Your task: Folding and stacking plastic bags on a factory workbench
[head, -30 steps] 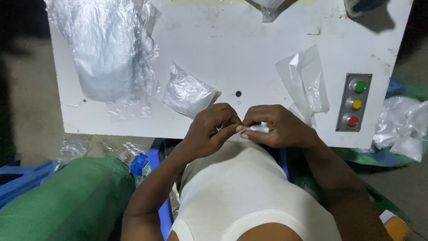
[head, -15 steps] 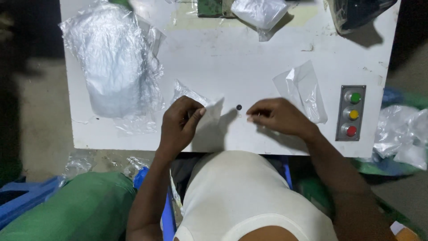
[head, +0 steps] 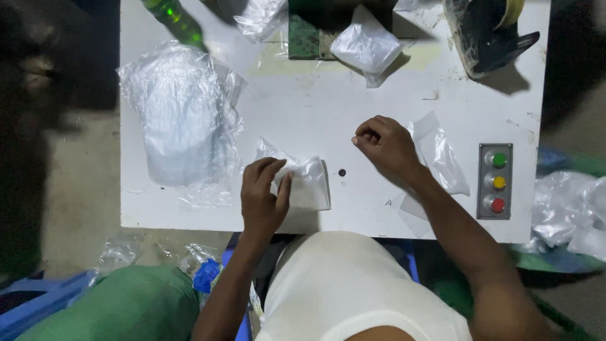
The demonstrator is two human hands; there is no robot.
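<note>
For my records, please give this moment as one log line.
left hand: on small clear plastic bag | right hand: curled, over white table | three-button grey panel: untouched
</note>
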